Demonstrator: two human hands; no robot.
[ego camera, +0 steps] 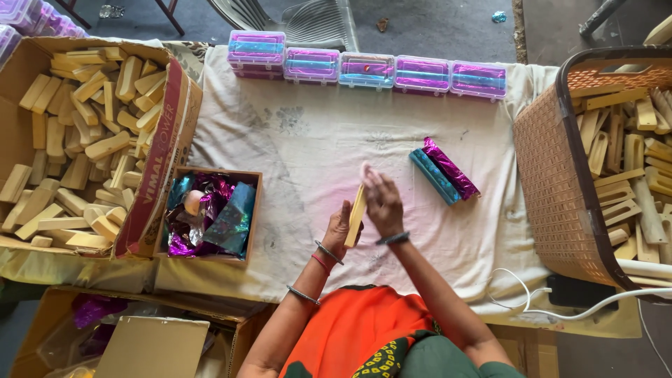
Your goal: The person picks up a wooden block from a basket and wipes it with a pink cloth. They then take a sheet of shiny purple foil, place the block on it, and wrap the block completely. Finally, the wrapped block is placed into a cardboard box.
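The left hand (341, 227) is gripping a bare wooden stick (358, 215) while the right hand (383, 203) is pressing flat against it, two foil-wrapped sticks (444, 171) lying finished on the counter (315, 140), many bare ones waiting in the box (168, 133).

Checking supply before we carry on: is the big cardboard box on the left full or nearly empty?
Full. The cardboard box is heaped with pale wooden blocks, piled up near its rim and hiding its bottom.
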